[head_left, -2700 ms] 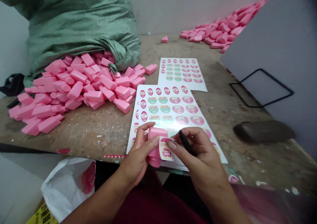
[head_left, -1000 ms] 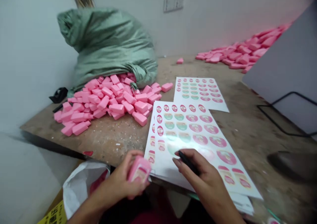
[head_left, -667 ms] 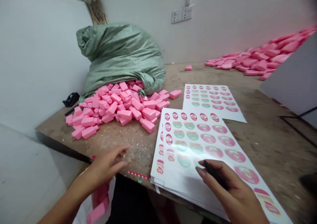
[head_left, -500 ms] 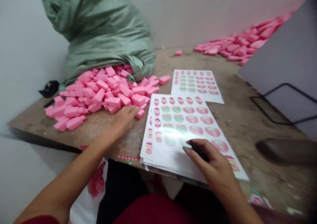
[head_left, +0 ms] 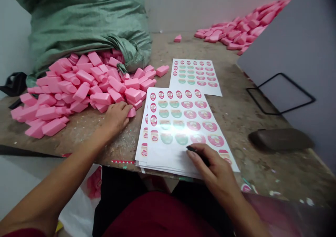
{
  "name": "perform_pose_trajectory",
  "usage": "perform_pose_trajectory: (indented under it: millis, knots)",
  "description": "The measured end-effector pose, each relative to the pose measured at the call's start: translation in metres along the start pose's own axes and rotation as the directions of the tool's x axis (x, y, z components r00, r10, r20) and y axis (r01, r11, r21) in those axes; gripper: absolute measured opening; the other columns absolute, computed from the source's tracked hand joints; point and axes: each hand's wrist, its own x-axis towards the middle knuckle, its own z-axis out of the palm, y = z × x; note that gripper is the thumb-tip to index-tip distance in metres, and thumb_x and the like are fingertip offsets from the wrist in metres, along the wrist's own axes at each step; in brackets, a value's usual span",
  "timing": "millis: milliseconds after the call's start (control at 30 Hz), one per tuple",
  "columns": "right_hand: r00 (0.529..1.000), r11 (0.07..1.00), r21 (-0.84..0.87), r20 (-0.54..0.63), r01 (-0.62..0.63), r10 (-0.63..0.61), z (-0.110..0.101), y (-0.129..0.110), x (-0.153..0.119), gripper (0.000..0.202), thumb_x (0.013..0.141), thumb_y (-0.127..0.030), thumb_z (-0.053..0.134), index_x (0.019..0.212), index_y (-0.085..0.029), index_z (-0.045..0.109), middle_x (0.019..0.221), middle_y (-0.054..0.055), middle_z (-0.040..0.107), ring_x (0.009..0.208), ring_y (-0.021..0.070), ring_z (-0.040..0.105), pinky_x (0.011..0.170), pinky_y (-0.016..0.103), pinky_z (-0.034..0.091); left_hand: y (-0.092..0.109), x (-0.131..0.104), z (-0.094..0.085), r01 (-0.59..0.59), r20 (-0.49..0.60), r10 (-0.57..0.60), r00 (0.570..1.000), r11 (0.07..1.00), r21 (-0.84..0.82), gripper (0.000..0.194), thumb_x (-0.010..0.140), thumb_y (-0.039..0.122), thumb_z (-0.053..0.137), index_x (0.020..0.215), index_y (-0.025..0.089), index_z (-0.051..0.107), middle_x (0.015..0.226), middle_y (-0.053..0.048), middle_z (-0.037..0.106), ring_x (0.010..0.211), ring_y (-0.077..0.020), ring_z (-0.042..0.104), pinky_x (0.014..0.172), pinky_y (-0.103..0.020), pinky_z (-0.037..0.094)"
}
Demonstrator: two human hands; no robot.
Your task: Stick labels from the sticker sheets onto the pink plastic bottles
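Note:
At the front edge of the bottle heap, my left hand [head_left: 117,116] has its fingers curled over a small pink bottle [head_left: 131,113], whose end shows beside the fingertips. My right hand [head_left: 214,167] is closed around a slim black pointed tool [head_left: 193,149]; its kind is mostly hidden by the fingers. Its tip is over the lower part of the top sticker sheet [head_left: 168,155], which bears rows of round and oval pink and green labels. Several more sheets lie stacked beneath it. Glare whitens part of the labels.
Pink bottles [head_left: 84,78] spill from a green sack [head_left: 89,20] at the left. Another sticker sheet [head_left: 195,77] lies behind the stack. At right are a brown case [head_left: 280,139], a black wire stand [head_left: 282,113] on a grey panel [head_left: 288,55], and another pink heap [head_left: 241,30].
The whole view has shifted, so things appear further left and higher. My left fingers have curled in over the pink bottle. My right hand stays over the sheet with the black tool.

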Motion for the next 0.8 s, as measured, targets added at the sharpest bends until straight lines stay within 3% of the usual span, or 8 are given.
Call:
perform_pose_trajectory:
  millis: [100,167,233,300,400,500,633,800]
  knots:
    - [0.994,0.995,-0.01,0.061,0.097,-0.096,0.018,-0.016,-0.001,0.021,0.091,-0.042,0.057,0.096,-0.026,0.071,0.085,0.003,0.076,0.072,0.0211,0.063,0.066,0.032,0.047,0.016,-0.013,-0.009,0.062,-0.163,-0.1,0.982,0.973,-0.224,0.044,0.08,0.02,0.061,0.124,0.017,0.06,0.122,-0.015,0.061,0.111,-0.0321,0.059,0.094,-0.046,0.048]
    - [0.981,0.988,0.036,0.117,0.149,-0.152,0.025,-0.025,0.002,0.02,0.092,-0.039,0.056,0.095,-0.026,0.071,0.086,0.002,0.076,0.071,0.0198,0.063,0.068,0.032,0.048,0.038,-0.02,-0.014,0.062,-0.253,-0.267,0.93,0.792,-0.608,0.044,0.078,0.025,0.067,0.121,0.021,0.06,0.119,-0.01,0.063,0.109,-0.0282,0.059,0.092,-0.041,0.049]
    - [0.978,0.984,0.094,0.135,0.15,-0.162,0.026,-0.027,0.005,0.02,0.092,-0.038,0.056,0.095,-0.025,0.071,0.087,0.002,0.076,0.074,0.0195,0.064,0.069,0.031,0.049,0.062,-0.022,-0.017,0.027,-0.136,-0.406,0.904,0.37,-0.929,0.041,0.077,0.03,0.072,0.115,0.023,0.06,0.113,-0.006,0.066,0.102,-0.0234,0.062,0.086,-0.035,0.052]
    - [0.987,0.985,0.143,0.11,0.098,-0.114,0.02,-0.024,0.008,0.021,0.092,-0.039,0.056,0.095,-0.024,0.07,0.086,0.003,0.075,0.075,0.0192,0.066,0.068,0.03,0.05,0.084,-0.022,-0.018,0.048,0.08,-0.407,0.91,-0.088,-0.995,0.038,0.075,0.03,0.073,0.11,0.022,0.061,0.108,-0.005,0.068,0.097,-0.0203,0.064,0.079,-0.03,0.052]
    - [0.996,0.984,0.175,0.075,0.033,-0.047,0.004,-0.011,0.012,0.021,0.089,-0.041,0.059,0.091,-0.023,0.07,0.08,0.002,0.072,0.07,0.0178,0.065,0.063,0.028,0.05,0.102,-0.024,-0.012,0.132,0.318,-0.337,0.886,-0.475,-0.87,0.038,0.073,0.026,0.074,0.108,0.019,0.062,0.107,-0.008,0.071,0.097,-0.0208,0.067,0.079,-0.029,0.053]
    - [0.993,0.986,0.166,0.112,0.003,-0.022,-0.012,0.003,0.016,0.022,0.089,-0.043,0.058,0.085,-0.023,0.068,0.075,0.002,0.07,0.066,0.0175,0.065,0.06,0.027,0.049,0.109,-0.038,-0.005,0.243,0.48,-0.268,0.835,-0.604,-0.759,0.04,0.073,0.024,0.075,0.11,0.016,0.062,0.105,-0.011,0.073,0.092,-0.0209,0.068,0.078,-0.03,0.055]
    - [0.996,0.994,0.067,0.051,-0.08,0.077,-0.02,0.004,0.019,0.03,0.092,-0.049,0.052,0.087,-0.023,0.067,0.072,0.002,0.07,0.062,0.0183,0.064,0.056,0.028,0.047,0.111,-0.056,-0.008,0.333,0.568,-0.187,0.802,-0.649,-0.684,0.04,0.075,0.021,0.075,0.113,0.014,0.063,0.107,-0.013,0.073,0.092,-0.0219,0.069,0.075,-0.031,0.056]
    - [0.994,0.995,-0.058,0.071,0.084,-0.08,0.008,-0.026,0.033,0.027,0.092,-0.039,0.048,0.098,-0.024,0.07,0.09,0.005,0.076,0.078,0.0212,0.069,0.067,0.03,0.048,0.099,-0.028,-0.018,0.141,0.441,-0.319,0.839,-0.656,-0.742,0.04,0.079,0.02,0.073,0.117,0.016,0.064,0.101,-0.009,0.074,0.09,-0.0213,0.069,0.086,-0.036,0.056]
